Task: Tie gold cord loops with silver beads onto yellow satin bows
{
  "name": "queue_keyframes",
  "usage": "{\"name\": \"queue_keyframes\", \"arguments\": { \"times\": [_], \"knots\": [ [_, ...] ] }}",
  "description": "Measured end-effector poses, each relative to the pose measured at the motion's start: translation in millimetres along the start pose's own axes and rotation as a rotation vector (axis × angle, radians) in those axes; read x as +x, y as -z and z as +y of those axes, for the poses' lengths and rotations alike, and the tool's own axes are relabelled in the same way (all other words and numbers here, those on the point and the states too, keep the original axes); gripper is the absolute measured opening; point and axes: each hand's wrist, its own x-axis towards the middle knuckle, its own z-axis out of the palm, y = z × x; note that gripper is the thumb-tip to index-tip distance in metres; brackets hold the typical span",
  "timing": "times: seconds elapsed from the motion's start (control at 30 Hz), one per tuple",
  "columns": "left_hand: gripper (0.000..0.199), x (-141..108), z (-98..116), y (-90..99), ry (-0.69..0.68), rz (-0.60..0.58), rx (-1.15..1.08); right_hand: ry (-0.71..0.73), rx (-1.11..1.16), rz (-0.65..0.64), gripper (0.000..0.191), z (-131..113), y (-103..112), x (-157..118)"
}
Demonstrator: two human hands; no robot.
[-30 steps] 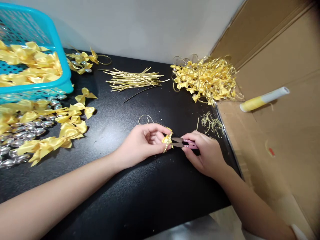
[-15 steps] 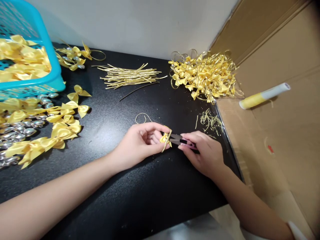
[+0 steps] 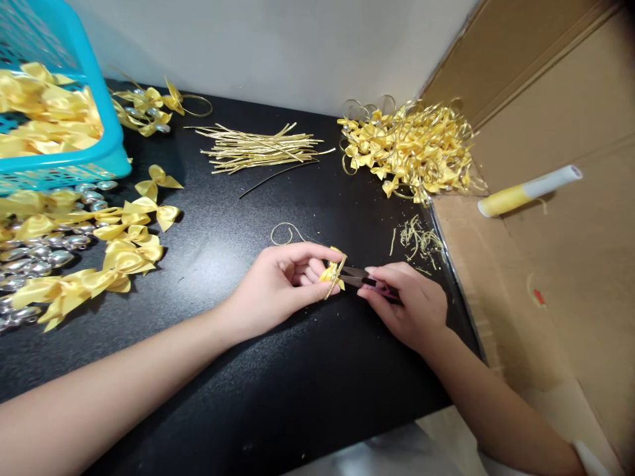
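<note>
Near the middle of the black table, my left hand (image 3: 275, 277) pinches a yellow ribbon bow (image 3: 333, 272) with gold cord across it, between thumb and fingertips. A thin curl of cord (image 3: 282, 233) shows just behind that hand. In my right hand (image 3: 417, 297) is a small pair of scissors (image 3: 354, 277) with grey blades and dark and pink handles. Its blades point left, with their tips right at the bow and cord. Whether the tips have cord between them is too small to tell.
A turquoise basket (image 3: 106, 155) of yellow bows stands at left, with loose bows (image 3: 131, 258) and silver beads (image 3: 37, 261) before it. Gold cords (image 3: 262, 149) lie at the back. Finished bows with loops (image 3: 411, 149) are heaped back right, above cord trimmings (image 3: 419, 238). Cardboard (image 3: 560, 264) borders the right.
The view has shifted slightly. The scissors have turned a little in my right hand, and less of the pink handle shows. My left hand keeps its pinch on the bow.
</note>
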Motion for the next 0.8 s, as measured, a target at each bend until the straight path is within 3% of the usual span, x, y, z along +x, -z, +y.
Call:
{"name": "queue_keyframes", "arguments": {
  "times": [0.8],
  "knots": [
    [0.031,-0.9,0.8,0.0,0.017,0.002,-0.033,0.043,-0.05,0.036,0.014,-0.9,-2.8,-0.6]
  ]
}}
